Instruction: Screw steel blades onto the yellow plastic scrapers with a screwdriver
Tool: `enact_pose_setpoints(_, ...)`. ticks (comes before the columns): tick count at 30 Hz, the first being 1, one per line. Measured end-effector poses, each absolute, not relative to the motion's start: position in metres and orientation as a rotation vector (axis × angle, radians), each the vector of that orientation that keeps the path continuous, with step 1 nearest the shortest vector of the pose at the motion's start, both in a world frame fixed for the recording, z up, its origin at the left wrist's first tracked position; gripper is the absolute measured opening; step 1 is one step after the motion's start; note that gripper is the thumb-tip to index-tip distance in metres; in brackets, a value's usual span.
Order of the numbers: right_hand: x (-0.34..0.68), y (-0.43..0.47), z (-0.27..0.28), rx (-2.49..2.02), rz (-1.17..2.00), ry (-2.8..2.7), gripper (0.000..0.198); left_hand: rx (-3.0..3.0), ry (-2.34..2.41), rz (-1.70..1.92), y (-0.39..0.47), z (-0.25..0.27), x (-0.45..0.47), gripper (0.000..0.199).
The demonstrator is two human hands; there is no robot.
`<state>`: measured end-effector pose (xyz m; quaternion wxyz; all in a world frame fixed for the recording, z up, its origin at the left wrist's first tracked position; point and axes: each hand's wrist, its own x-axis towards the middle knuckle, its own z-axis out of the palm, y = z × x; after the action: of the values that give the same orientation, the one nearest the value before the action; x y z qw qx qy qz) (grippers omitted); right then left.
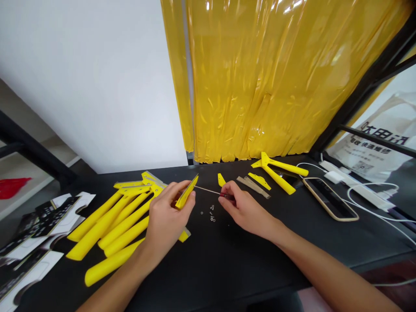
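Forearms (312, 255) of the person come nearest the camera, both cut off by the lower part of the frame. Yellow plastic sheeting (253, 86) covers the back, running out past the top edge. The black table (234, 264) carries the work; its far left area is partly covered. A white panel (87, 78) stands beside the sheeting, also cut off above.

At left lies a pile of yellow-handled tools (94, 234); their heads overlap and the left arm covers part of them, so an exact count is not possible. Black-and-white printed cards (58, 221) lie beside the pile, cut off at the left edge. A white plastic bag (373, 130) sits behind a dark rail at right, its print partly obscured. Two more yellow handles (279, 169) meet at one end on the far right of the table, near a phone (330, 199).

Left hand (170, 212) pinches a yellow plate (187, 193), tilted, between thumb and fingers. Right hand (238, 201) grips a screwdriver (208, 190), its red handle mostly hidden; whether the tip touches the plate cannot be determined. Grey strips (256, 188) lie beyond the right hand. Small hardware (212, 213) lies between the hands, too small to identify.
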<state>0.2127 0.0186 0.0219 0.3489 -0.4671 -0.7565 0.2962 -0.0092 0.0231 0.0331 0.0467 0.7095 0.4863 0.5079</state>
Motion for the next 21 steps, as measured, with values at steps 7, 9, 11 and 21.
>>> enact_pose_setpoints(7, 0.216, 0.0231, 0.0252, -1.153, 0.657, -2.052, 0.027, 1.952, 1.434, 1.486, 0.0226, 0.0323, -0.0098, 0.023)
enact_pose_setpoints(9, 0.2161, 0.0236, 0.0257, -1.158, 0.668, -2.033, 0.029, 1.972, 1.44, 1.472, 0.0229, 0.0322, -0.0099, 0.023)
enact_pose_setpoints(11, 0.2153, 0.0223, 0.0258, -1.188, 0.695, -2.016, 0.025, 1.992, 1.456, 1.457, 0.0231, 0.0325, -0.0107, 0.022)
enact_pose_setpoints(21, 0.2143, 0.0173, 0.0245, -1.187, 0.693, -2.002, 0.031, 1.977, 1.453, 1.452, 0.0221, 0.0308, -0.0118, 0.025)
